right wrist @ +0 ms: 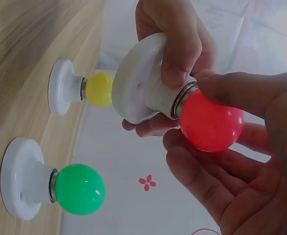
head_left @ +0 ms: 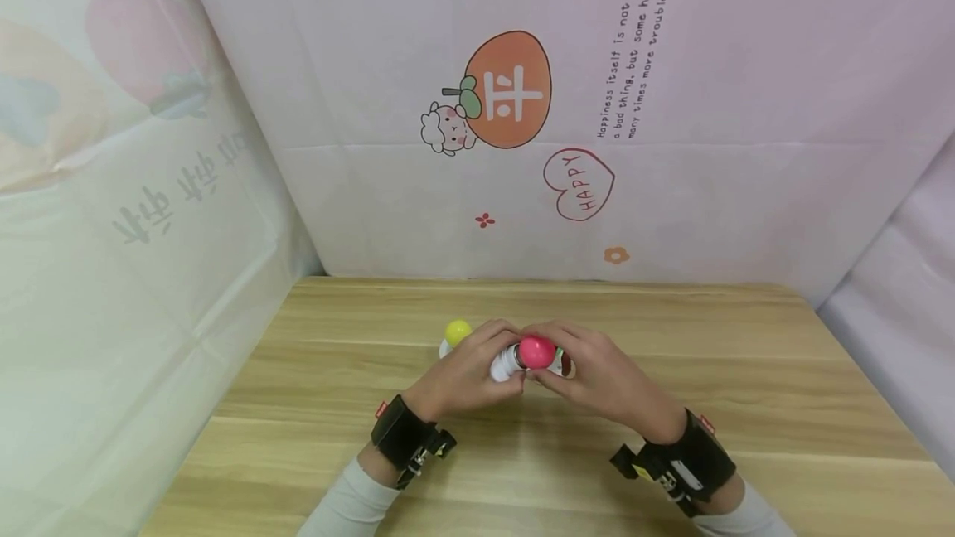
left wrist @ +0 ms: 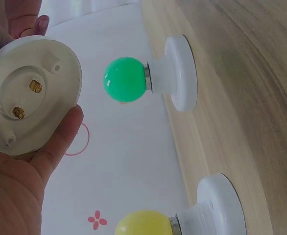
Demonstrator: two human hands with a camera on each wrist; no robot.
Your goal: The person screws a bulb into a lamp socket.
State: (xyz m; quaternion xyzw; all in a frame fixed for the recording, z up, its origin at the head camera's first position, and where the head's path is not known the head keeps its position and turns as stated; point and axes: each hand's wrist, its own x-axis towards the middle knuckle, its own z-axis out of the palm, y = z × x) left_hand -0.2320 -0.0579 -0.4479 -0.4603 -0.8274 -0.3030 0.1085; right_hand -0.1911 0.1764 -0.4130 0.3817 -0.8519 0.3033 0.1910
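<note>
My left hand grips a white lamp socket just above the wooden table. The socket's round base, with two brass screws, faces the left wrist camera. A pink-red bulb sits in the socket's metal collar. My right hand holds this red bulb, thumb on one side and fingers curled round the other. The left hand's fingers wrap the socket body.
Two more white sockets stand on the table behind the hands, one with a yellow bulb and one with a green bulb. Patterned cloth walls close the table at the back and sides.
</note>
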